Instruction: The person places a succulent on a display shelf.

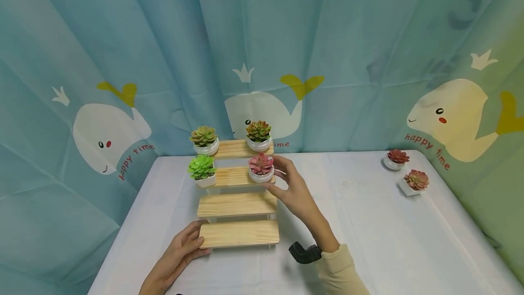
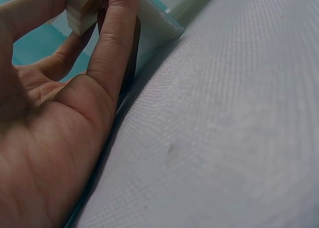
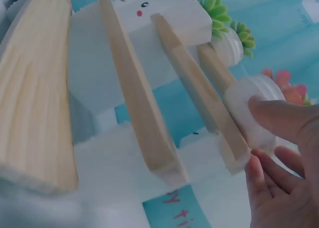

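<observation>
A stepped wooden plant stand (image 1: 239, 233) with pale boards stands on the white-covered table. My left hand (image 1: 182, 251) grips the left end of its lowest board, and the left wrist view shows the fingers around the board's end (image 2: 82, 11). My right hand (image 1: 292, 190) holds a pink potted succulent (image 1: 261, 170) in a round white pot at the right end of the second board from the top. In the right wrist view the thumb lies against the white pot (image 3: 249, 108), with fingertips by the board's end.
On the top board sit two green-brown succulents, one left (image 1: 205, 142) and one right (image 1: 259, 136). A bright green succulent (image 1: 202, 170) stands left on the second board. Two reddish succulents, one round-potted (image 1: 395, 160) and one square-potted (image 1: 413, 183), are at the table's far right. A whale-print curtain (image 1: 348, 58) hangs behind.
</observation>
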Demonstrator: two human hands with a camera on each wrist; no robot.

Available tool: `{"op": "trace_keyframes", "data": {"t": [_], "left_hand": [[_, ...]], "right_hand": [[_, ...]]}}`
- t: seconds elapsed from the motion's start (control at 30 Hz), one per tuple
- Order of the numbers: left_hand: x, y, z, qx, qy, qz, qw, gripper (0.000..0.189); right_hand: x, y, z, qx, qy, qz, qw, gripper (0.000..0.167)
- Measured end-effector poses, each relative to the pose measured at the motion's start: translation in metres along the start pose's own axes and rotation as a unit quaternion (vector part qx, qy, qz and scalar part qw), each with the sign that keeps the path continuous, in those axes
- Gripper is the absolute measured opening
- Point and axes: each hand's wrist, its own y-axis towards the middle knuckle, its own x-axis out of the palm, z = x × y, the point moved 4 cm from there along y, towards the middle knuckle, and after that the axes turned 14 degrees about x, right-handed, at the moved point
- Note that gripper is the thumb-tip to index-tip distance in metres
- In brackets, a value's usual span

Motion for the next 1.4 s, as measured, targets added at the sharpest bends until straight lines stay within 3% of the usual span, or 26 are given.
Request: {"op": "trace_keyframes", "data": {"t": [0.2, 0.47, 1.07, 1.4], "left_hand": [[0.002, 0.001, 0.001, -0.001, 0.005, 0.000, 1.0000, 0.048], [0.002, 0.000, 0.001, 0.003, 0.004, -0.005, 1.0000, 0.051], [0.002, 0.000, 0.001, 0.010, -0.004, -0.011, 0.9999, 0.048], [0.000, 0.000, 0.000, 0.001, -0.002, -0.002, 1.0000, 0.051]], "right_hand": [[-0.014, -0.002, 0.009, 0.010, 0.011, 0.001, 0.9999, 0.072], [-0.037, -0.005, 0.030, 0.031, -0.005, 0.033, 0.9989, 0.068], [-0.114, -0.027, 0.065, 0.020, -0.029, 0.096, 0.9948, 0.065], [-0.137, -0.036, 0.079, 0.010, -0.016, 0.147, 0.9890, 0.062]]}}
